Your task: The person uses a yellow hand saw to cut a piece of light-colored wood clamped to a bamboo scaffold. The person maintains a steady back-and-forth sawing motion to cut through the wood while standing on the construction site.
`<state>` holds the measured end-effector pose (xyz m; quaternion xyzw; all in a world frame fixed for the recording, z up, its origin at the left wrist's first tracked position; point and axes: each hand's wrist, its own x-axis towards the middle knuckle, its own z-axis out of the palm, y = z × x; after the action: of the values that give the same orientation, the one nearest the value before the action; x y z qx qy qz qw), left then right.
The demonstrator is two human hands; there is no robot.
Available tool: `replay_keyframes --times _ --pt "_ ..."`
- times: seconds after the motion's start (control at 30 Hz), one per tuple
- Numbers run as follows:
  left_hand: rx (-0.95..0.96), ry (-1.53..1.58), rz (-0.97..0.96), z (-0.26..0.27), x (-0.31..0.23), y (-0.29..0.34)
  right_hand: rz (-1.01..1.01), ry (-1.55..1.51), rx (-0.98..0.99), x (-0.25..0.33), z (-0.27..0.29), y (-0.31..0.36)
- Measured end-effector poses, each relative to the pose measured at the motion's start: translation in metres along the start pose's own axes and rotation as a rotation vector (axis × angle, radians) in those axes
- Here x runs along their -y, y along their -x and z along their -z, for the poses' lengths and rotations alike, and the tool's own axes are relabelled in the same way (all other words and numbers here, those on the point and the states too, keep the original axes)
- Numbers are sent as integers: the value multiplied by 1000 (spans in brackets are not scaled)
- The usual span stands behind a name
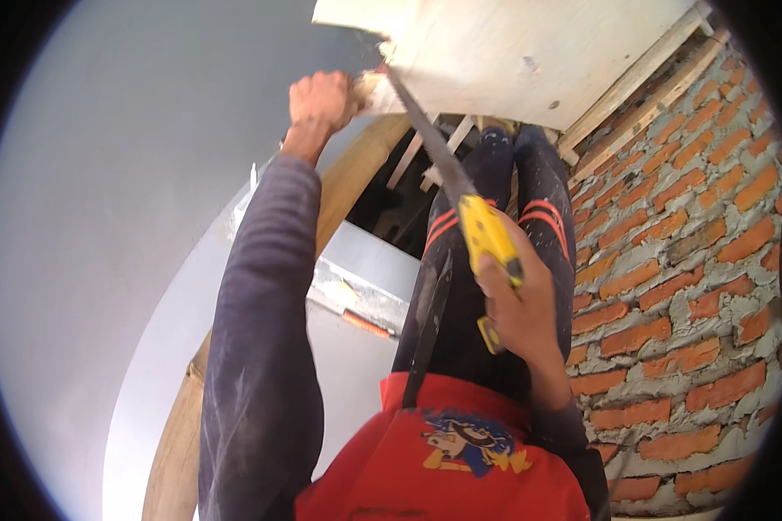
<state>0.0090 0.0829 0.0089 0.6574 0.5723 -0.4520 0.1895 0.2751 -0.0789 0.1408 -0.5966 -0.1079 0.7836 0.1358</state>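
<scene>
In my right hand (521,304) is a handsaw (439,148), my fingers wrapped round its yellow handle. The dark toothed blade slants up and to the left, its tip at the ragged edge of a pale wooden board (495,56). My left hand (321,102) is closed at the board's lower left corner, gripping a splintered strip of wood (369,89) there. Whether this strip is still joined to the board cannot be made out. The board's left edge has a jagged notch just above the strip.
A brick wall (669,339) with rough mortar runs down the right. Wooden battens (652,113) lie between it and the board. A round wooden pole (178,434) passes beneath my left arm, by a smooth grey wall (148,148). An orange stick-like object (367,324) rests on a ledge below.
</scene>
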Motion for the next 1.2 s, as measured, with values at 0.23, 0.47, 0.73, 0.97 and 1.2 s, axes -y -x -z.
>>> replay_keyframes --times 0.23,0.47,0.73,0.97,1.2 --pt "-3 -35 16 4 -6 9 34 -111 28 10 -24 -69" --pt "15 -13 18 -1 0 12 124 6 -60 -14 3 14" --pt "-35 -50 -4 -3 4 4 148 -25 -19 -6 -7 -21" --pt "-50 -48 8 1 -7 14 230 106 -18 -9 -21 -57" --pt "-90 15 -46 -9 5 -3 169 65 -47 -23 6 9"
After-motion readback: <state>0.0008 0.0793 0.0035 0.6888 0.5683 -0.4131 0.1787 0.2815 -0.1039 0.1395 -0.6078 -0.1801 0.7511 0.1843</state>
